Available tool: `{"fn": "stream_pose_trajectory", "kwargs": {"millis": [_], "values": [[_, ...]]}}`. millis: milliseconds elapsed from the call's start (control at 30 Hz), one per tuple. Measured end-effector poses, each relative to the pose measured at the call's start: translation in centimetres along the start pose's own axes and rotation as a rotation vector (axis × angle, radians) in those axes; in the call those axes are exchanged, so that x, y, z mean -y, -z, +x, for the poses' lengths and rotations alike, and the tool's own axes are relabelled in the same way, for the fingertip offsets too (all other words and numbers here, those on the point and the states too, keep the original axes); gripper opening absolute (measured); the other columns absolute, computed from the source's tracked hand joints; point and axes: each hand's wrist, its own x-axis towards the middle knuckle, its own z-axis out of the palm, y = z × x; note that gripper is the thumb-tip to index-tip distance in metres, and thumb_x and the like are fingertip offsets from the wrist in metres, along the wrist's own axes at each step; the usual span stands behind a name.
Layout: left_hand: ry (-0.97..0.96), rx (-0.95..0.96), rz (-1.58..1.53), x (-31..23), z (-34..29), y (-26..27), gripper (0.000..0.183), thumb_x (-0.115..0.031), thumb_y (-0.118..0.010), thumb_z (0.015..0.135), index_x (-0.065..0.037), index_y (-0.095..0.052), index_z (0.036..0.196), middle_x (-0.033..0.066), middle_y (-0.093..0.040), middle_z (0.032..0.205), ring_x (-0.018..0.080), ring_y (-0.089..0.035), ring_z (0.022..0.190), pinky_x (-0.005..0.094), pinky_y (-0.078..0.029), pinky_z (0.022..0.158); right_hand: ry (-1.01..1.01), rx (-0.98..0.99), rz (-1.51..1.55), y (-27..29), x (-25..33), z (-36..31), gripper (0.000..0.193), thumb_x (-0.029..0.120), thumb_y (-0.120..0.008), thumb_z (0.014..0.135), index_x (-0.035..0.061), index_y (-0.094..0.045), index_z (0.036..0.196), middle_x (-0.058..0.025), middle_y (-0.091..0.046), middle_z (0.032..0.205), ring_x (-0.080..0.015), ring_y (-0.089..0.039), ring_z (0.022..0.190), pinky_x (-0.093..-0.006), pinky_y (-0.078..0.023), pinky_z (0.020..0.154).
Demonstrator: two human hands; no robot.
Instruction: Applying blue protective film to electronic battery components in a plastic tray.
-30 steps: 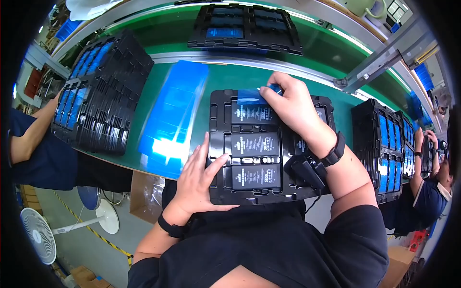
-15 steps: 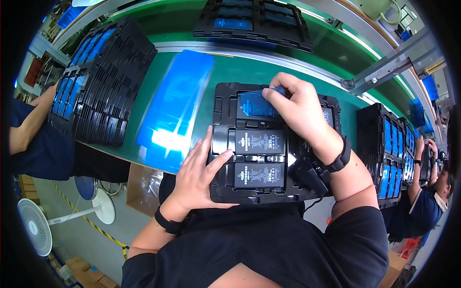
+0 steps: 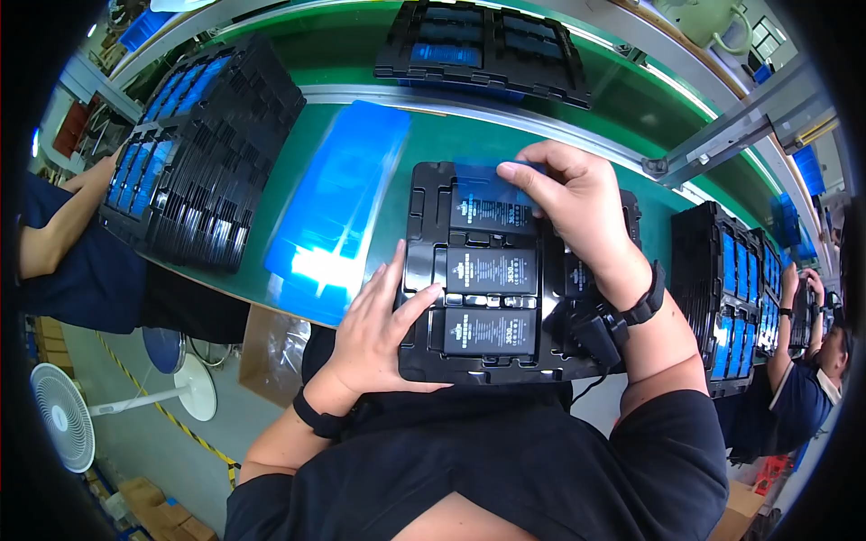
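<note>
So the right hand has a clear blue film pinched between its thumb and fingers, gap pretty much closed. The film sticks out to the left of the thumb tip and hangs over the upper part of the top-left battery, in the far row of the black tray. Can't really tell if it's touching the battery or just floating over it. The other fingers on that hand curl in behind the thumb.

The left hand is spread pretty wide against the tray's left side. One finger reaches over the rim toward the middle battery, and the thumb runs along the near edge. Bottom battery sits in its own slot, nobody's fingers on it. There's some boxy black gadget right by the right wrist too, covering part of the tray's right half.

On the green tabletop, a shiny pile of blue sheets lies left of the tray, clear of both hands.
</note>
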Motion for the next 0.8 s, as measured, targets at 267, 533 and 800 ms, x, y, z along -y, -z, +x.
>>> {"fn": "stream_pose_trajectory", "kwargs": {"millis": [267,533,800], "values": [[0.022,0.017,0.015,-0.16,-0.12,-0.14,0.106,-0.061,-0.080,0.049,-0.020,-0.040,0.138,0.0332,-0.025,0.144,0.0438,-0.039,0.128,0.0492,-0.034,0.104,-0.233,0.092,0.054,0.02,0.12,0.15,0.017,0.018,-0.070,0.083,0.0021,-0.066,0.085,0.0026,-0.057,0.063,-0.0018,-0.047,0.049,-0.0166,-0.036,0.044],[0.008,0.001,0.009,0.11,-0.05,-0.16,0.104,-0.062,-0.079,0.050,-0.020,-0.041,0.137,0.0345,-0.024,0.143,0.0448,-0.041,0.126,0.0494,-0.034,0.103,-0.379,0.120,0.090,-0.13,0.08,0.24,0.018,0.016,-0.067,0.083,-0.0005,-0.063,0.077,-0.0025,-0.057,0.058,-0.0060,-0.049,0.047,-0.0217,-0.038,0.042],[0.015,0.013,0.004,-0.04,-0.07,0.05,0.102,-0.065,-0.076,0.052,-0.020,-0.042,0.137,0.0347,-0.024,0.143,0.0448,-0.040,0.126,0.0503,-0.035,0.103,-0.317,0.134,-0.018,-0.76,-0.44,-0.05,0.016,0.017,-0.068,0.084,0.0025,-0.064,0.077,0.0015,-0.055,0.059,-0.0028,-0.046,0.048,-0.0179,-0.035,0.043]]}}
